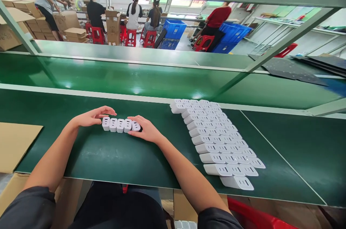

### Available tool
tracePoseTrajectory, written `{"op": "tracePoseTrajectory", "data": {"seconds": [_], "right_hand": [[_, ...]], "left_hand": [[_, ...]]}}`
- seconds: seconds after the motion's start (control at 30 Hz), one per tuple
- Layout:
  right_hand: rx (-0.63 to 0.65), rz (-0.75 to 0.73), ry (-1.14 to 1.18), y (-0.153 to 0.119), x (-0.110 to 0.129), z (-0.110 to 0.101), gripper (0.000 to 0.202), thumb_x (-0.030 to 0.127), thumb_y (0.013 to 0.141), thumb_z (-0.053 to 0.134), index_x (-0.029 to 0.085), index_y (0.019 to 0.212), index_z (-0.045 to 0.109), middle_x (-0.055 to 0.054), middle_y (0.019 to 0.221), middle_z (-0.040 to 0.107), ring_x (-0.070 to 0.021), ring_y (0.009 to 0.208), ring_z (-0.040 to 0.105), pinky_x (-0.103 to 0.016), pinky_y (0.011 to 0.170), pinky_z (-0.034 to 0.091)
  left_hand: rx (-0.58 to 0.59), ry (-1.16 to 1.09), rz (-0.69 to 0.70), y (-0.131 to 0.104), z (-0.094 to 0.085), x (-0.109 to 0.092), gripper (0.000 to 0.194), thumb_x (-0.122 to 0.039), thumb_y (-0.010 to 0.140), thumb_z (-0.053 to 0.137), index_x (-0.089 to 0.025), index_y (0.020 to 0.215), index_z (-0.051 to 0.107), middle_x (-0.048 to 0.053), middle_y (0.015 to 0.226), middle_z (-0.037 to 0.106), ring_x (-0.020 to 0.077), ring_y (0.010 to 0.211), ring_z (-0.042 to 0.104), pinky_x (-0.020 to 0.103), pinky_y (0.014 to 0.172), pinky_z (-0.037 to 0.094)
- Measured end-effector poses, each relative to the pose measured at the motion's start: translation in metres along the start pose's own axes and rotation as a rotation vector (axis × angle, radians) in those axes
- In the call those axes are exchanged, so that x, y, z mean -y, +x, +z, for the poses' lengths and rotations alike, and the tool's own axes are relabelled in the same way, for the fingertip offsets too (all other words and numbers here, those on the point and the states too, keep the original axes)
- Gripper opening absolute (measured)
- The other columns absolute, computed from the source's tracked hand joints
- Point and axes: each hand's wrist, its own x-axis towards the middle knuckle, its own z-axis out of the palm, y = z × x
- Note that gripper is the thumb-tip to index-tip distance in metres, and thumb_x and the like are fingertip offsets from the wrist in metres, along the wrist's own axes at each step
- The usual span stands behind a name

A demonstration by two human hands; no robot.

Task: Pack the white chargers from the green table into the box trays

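Observation:
A short row of white two-port USB chargers (120, 125) stands on the green bench, slotted faces up. At the row's left end, my left hand (95, 116) has its thumb near the first charger and its fingers stretched out above it, apart. My right hand (146, 130) grips the charger at the right end (135, 126) between thumb and fingers, partly covering it. To the right, a large block of the same white chargers (216, 131) stands in close, slanting rows, with one charger (238, 183) at its near end.
A cardboard sheet (18, 146) lies at the left end of the green bench (113, 160). A white rail (81, 92) runs behind the work area. Metal posts rise beyond it. Black sheets (294, 70) lie at the far right. Several people sit or stand in the background near blue crates (173, 30).

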Motion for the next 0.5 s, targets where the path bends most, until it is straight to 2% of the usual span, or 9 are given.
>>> {"op": "tracePoseTrajectory", "data": {"seconds": [0.1,0.2,0.27,0.33,0.43,0.5], "right_hand": [[-0.05,0.048,-0.045,-0.001,0.006,0.004,0.055,0.045,0.083,0.073,0.025,0.132,0.057,-0.007,0.114,0.064,-0.023,0.1,0.063,-0.036,0.089,0.051],[-0.07,0.094,-0.078,-0.001,0.017,0.01,0.059,0.05,0.08,0.076,0.027,0.131,0.058,-0.006,0.12,0.064,-0.0245,0.112,0.063,-0.035,0.096,0.05],[-0.054,0.117,-0.088,0.003,0.016,0.015,0.061,0.057,0.079,0.075,0.031,0.131,0.057,-0.003,0.121,0.063,-0.0233,0.111,0.064,-0.033,0.096,0.05],[-0.069,0.148,-0.106,0.009,0.009,0.017,0.064,0.059,0.076,0.077,0.034,0.131,0.055,-0.001,0.122,0.062,-0.0231,0.111,0.064,-0.033,0.097,0.049],[-0.105,0.146,-0.093,0.012,0.0,0.02,0.07,0.058,0.072,0.081,0.035,0.132,0.053,-0.001,0.122,0.06,-0.0225,0.112,0.063,-0.031,0.098,0.048],[-0.119,0.12,-0.057,0.011,0.0,0.023,0.077,0.057,0.07,0.083,0.035,0.136,0.051,-0.001,0.122,0.058,-0.0217,0.11,0.062,-0.031,0.098,0.048]], "left_hand": [[-0.134,0.319,-0.025,0.003,0.017,-0.014,0.063,-0.046,0.087,0.057,-0.025,0.144,0.04,0.01,0.152,0.044,0.0273,0.139,0.044,0.042,0.113,0.042],[-0.243,0.589,-0.05,0.009,0.043,-0.012,0.071,-0.061,0.084,0.059,-0.031,0.146,0.043,0.008,0.148,0.05,0.03,0.13,0.054,0.042,0.105,0.048],[-0.279,0.684,-0.065,0.015,0.052,0.006,0.065,-0.065,0.084,0.056,-0.038,0.143,0.048,0.004,0.14,0.058,0.0308,0.117,0.063,0.041,0.092,0.056],[-0.3,0.733,-0.047,0.025,0.051,0.032,0.06,-0.069,0.082,0.054,-0.042,0.135,0.056,0.002,0.127,0.067,0.0335,0.104,0.068,0.042,0.081,0.059],[-0.301,0.738,-0.006,0.038,0.039,0.072,0.058,-0.066,0.085,0.05,-0.044,0.138,0.053,0.001,0.123,0.069,0.0349,0.105,0.068,0.043,0.079,0.059],[-0.273,0.704,0.028,0.039,0.028,0.091,0.058,-0.065,0.086,0.049,-0.055,0.142,0.042,-0.006,0.123,0.07,0.0356,0.105,0.069,0.047,0.078,0.059]]}}
